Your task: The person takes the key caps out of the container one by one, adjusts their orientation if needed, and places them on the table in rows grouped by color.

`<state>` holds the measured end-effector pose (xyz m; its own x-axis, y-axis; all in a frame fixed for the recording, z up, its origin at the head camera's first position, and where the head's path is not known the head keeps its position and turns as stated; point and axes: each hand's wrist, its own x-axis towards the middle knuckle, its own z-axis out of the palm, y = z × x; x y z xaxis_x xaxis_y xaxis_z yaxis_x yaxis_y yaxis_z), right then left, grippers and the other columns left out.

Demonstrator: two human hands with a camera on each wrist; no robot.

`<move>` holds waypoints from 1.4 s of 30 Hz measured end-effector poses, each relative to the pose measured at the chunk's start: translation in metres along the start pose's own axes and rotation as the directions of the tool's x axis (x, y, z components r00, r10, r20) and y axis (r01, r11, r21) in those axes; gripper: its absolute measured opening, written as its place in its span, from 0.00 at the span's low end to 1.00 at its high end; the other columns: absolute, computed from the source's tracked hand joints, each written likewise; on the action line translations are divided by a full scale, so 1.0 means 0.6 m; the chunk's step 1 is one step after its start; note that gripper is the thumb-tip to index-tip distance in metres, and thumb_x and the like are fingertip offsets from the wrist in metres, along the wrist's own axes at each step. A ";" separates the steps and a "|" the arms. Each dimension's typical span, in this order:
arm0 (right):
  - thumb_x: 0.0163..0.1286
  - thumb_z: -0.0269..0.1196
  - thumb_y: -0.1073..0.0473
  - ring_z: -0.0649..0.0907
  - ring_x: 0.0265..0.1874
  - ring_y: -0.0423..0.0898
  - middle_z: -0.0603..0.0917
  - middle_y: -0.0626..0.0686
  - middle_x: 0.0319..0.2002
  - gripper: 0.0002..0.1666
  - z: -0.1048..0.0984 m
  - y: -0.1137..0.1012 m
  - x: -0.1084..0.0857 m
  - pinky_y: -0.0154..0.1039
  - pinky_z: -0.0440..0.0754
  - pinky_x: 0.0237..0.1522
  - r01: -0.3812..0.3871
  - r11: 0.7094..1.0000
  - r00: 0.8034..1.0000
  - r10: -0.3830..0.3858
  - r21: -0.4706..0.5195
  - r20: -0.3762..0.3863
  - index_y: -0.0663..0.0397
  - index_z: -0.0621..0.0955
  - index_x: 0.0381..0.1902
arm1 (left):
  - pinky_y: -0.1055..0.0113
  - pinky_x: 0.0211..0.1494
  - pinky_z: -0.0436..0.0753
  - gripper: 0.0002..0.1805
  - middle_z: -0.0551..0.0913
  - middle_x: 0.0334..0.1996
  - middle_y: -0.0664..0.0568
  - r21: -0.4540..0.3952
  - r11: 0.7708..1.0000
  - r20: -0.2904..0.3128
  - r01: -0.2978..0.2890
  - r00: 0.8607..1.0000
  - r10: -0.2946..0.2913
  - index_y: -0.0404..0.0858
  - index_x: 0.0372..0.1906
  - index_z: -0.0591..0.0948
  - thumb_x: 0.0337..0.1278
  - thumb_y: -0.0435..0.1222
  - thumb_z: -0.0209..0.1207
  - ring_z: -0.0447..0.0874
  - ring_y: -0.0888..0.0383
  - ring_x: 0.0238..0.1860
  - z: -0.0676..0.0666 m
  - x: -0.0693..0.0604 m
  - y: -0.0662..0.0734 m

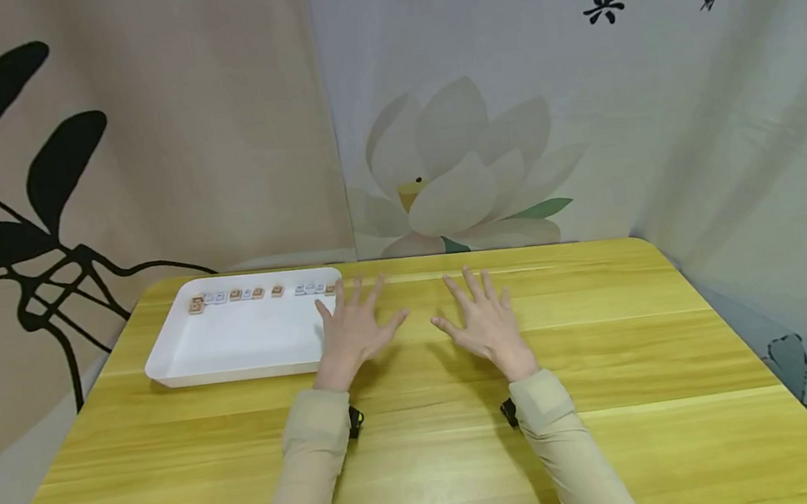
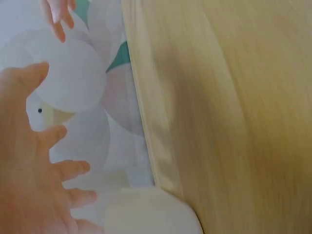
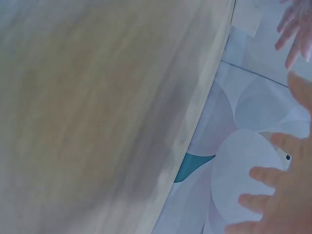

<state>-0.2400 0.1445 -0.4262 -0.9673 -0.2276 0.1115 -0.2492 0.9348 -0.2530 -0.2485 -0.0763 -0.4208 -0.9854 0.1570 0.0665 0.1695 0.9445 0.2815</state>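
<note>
Both hands are held over the wooden table with fingers spread, and neither holds anything. In the head view my left hand (image 1: 353,330) overlaps the right end of a white tray (image 1: 249,347), its fingertips in front of the tray's far right corner. My right hand (image 1: 486,326) is to the right, apart from the tray, with only tabletop around it. Along the tray's far side lie several small tiles (image 1: 257,293), some brown and some pale; their markings are too small to read. In the left wrist view the left hand's spread fingers (image 2: 73,169) show beside the tray's corner.
The yellow wooden table (image 1: 430,467) reaches back to a hanging curtain (image 1: 253,136) printed with leaves, a lotus and black characters. Dark wrist devices (image 1: 355,422) show at the sleeve cuffs. The tray stands at the table's far left.
</note>
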 end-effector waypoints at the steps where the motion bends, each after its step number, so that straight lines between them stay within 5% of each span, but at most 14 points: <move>1: 0.67 0.48 0.30 0.50 0.74 0.65 0.50 0.58 0.76 0.44 0.000 0.000 0.000 0.72 0.50 0.69 0.011 1.000 1.000 -0.010 0.010 -0.011 0.39 0.54 0.75 | 0.28 0.69 0.50 0.42 0.53 0.75 0.42 -0.012 1.000 -0.016 -0.002 1.000 0.002 0.52 0.75 0.53 0.60 0.67 0.40 0.45 0.34 0.75 -0.001 0.000 -0.006; 4: 0.68 0.51 0.33 0.56 0.73 0.65 0.55 0.59 0.75 0.42 -0.001 -0.001 0.002 0.69 0.56 0.69 0.049 0.997 0.998 -0.047 0.065 -0.036 0.42 0.57 0.74 | 0.35 0.67 0.65 0.38 0.63 0.71 0.38 -0.060 0.998 -0.067 -0.006 0.998 0.002 0.45 0.73 0.60 0.64 0.61 0.43 0.59 0.34 0.70 -0.010 -0.001 -0.032; 9: 0.69 0.56 0.42 0.64 0.70 0.62 0.60 0.60 0.73 0.39 -0.002 -0.003 0.006 0.63 0.65 0.67 0.113 0.971 0.994 -0.112 0.210 -0.020 0.46 0.60 0.73 | 0.43 0.46 0.83 0.28 0.77 0.58 0.34 -0.138 0.990 -0.185 0.020 0.982 -0.046 0.36 0.64 0.71 0.69 0.49 0.47 0.79 0.35 0.52 -0.039 -0.006 -0.108; 17: 0.71 0.56 0.49 0.64 0.71 0.53 0.64 0.55 0.71 0.34 -0.003 -0.023 0.013 0.51 0.60 0.74 0.198 0.903 0.975 -0.222 0.381 0.019 0.51 0.63 0.71 | 0.37 0.48 0.78 0.23 0.76 0.55 0.28 -0.180 0.970 -0.295 0.165 0.932 -0.213 0.28 0.61 0.71 0.70 0.39 0.44 0.75 0.29 0.52 -0.099 -0.032 -0.267; 23: 0.71 0.56 0.50 0.65 0.71 0.51 0.67 0.55 0.70 0.33 0.001 -0.033 0.016 0.49 0.61 0.73 0.229 0.885 0.964 -0.264 0.405 0.031 0.51 0.64 0.70 | 0.34 0.57 0.69 0.26 0.68 0.56 0.20 -0.174 0.938 -0.220 0.299 0.917 -0.333 0.20 0.64 0.63 0.68 0.35 0.43 0.65 0.23 0.56 -0.122 -0.049 -0.358; 28: 0.72 0.55 0.50 0.66 0.70 0.52 0.67 0.55 0.70 0.32 0.003 -0.034 0.014 0.50 0.62 0.73 0.228 0.884 0.960 -0.275 0.408 0.059 0.52 0.65 0.70 | 0.34 0.51 0.73 0.27 0.66 0.56 0.18 -0.156 0.928 -0.120 0.338 0.926 -0.358 0.20 0.66 0.57 0.67 0.32 0.40 0.67 0.23 0.53 -0.133 -0.058 -0.386; 37: 0.72 0.54 0.48 0.66 0.70 0.51 0.68 0.53 0.70 0.31 0.004 -0.026 0.012 0.50 0.63 0.73 0.194 0.879 0.964 -0.252 0.436 0.079 0.51 0.65 0.70 | 0.38 0.59 0.70 0.26 0.69 0.56 0.22 -0.211 0.922 -0.113 0.325 0.929 -0.353 0.18 0.65 0.60 0.64 0.28 0.42 0.66 0.27 0.57 -0.130 -0.062 -0.403; 42: 0.73 0.53 0.50 0.66 0.70 0.52 0.67 0.54 0.70 0.31 0.001 -0.020 0.015 0.50 0.63 0.73 0.192 0.871 0.966 -0.249 0.453 0.069 0.51 0.65 0.70 | 0.41 0.56 0.75 0.24 0.69 0.58 0.23 -0.262 0.914 -0.049 0.309 0.942 -0.332 0.20 0.64 0.63 0.66 0.28 0.43 0.68 0.29 0.57 -0.114 -0.062 -0.405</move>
<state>-0.2455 0.1311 -0.4226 -0.8757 -0.4713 0.1047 -0.4240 0.6470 -0.6337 -0.2515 -0.3313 -0.4262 -0.9836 -0.1799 0.0164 -0.1442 0.8366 0.5285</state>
